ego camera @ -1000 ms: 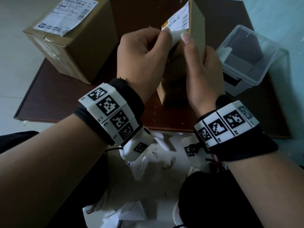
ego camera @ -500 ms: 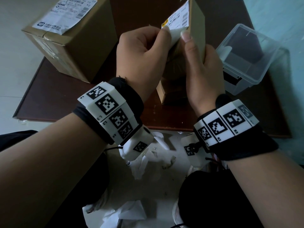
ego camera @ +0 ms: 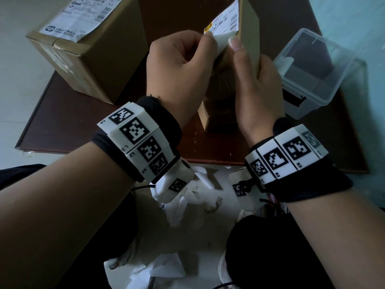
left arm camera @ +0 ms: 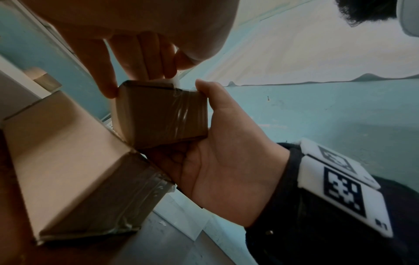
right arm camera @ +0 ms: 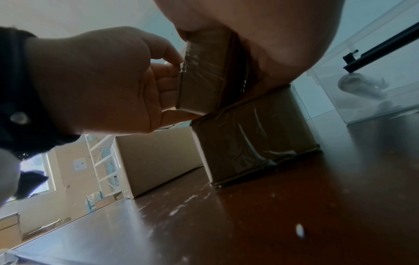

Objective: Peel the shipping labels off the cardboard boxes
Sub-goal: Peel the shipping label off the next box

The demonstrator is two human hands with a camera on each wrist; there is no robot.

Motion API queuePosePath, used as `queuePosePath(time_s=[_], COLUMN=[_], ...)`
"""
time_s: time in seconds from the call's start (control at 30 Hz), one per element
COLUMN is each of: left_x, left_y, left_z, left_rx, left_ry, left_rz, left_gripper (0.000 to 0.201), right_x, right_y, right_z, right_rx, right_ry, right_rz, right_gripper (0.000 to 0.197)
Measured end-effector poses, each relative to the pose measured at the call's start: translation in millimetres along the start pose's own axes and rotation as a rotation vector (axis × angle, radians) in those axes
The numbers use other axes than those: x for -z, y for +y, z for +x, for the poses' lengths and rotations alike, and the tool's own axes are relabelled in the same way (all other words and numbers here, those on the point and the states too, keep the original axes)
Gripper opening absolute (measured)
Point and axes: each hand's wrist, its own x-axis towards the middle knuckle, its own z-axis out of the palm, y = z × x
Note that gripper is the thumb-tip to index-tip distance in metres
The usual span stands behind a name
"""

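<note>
Pinched between the left hand's (ego camera: 179, 65) thumb and forefinger is the lifted lower corner of the label (ego camera: 224, 24). The small box (ego camera: 249, 28) is gripped by the right hand (ego camera: 258, 90), its thumb laid up the near edge and its fingers wrapped round the far side. Compared with half a second ago, little is changed: the box is held at much the same tilt, and the peeled flap is only slightly larger. The box is held clear of the table (ego camera: 83, 126), above a second taped box seen from the wrist views. The label's upper part is stuck to the face, directly above the pinch. A large box (ego camera: 100, 59) stands to the left, a clear tub (ego camera: 308, 88) to the right.
</note>
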Motion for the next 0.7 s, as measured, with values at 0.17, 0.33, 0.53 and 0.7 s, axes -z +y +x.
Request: queuePosePath(time_s=[0.17, 0.33, 0.53, 0.7], left_x=[0.7, 0.9, 0.7, 1.3], left_y=[-0.2, -0.4, -0.4, -0.3], left_z=[0.3, 0.3, 0.6, 0.7], left_rx=[0.000, 0.000, 0.013, 0.007], left_ry=[-0.002, -0.007, -0.001, -0.012], left_rz=[0.000, -0.002, -0.014, -0.014], left_gripper=[0.041, 0.043, 0.046, 0.045], right_x=[-0.6, -0.7, 0.5, 0.3], right_y=[0.3, 0.3, -0.2, -0.6], right_z=[-0.3, 0.1, 0.2, 0.3], right_rx=[-0.003, 0.000, -0.003, -0.006], right_ry=[0.001, 0.005, -0.001, -0.005], right_rz=[0.023, 0.019, -0.011, 0.012], right_gripper=[0.038, 0.041, 0.036, 0.037])
